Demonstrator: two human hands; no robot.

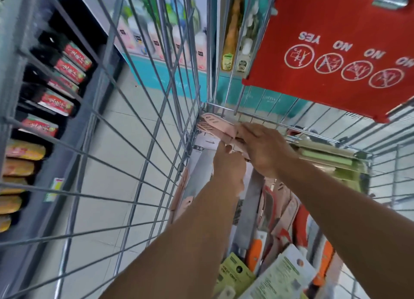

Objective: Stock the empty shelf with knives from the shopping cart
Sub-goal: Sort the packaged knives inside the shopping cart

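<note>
Both arms reach deep into the wire shopping cart (143, 142), hemmed in by its grid walls. At the cart's far corner, the right hand (264, 151) grips pink sheathed knives (215, 128); the left hand (228, 164) pinches beside them. More packaged knives (253, 209) crowd the cart's bottom. A red plastic flap (324, 41) hangs above. Pale floor tiles (125, 146) lie beyond.

We record bright, even, diffuse lighting with soft, faint shadows and no strong glare. Wide-angle distortion bows the cart wires (139, 110) toward the frame edges. Motion blur smears the shelf goods (65, 75) at left and the packages (275, 274) at the bottom; the red flap (336, 41) print reads fairly sharp.
</note>
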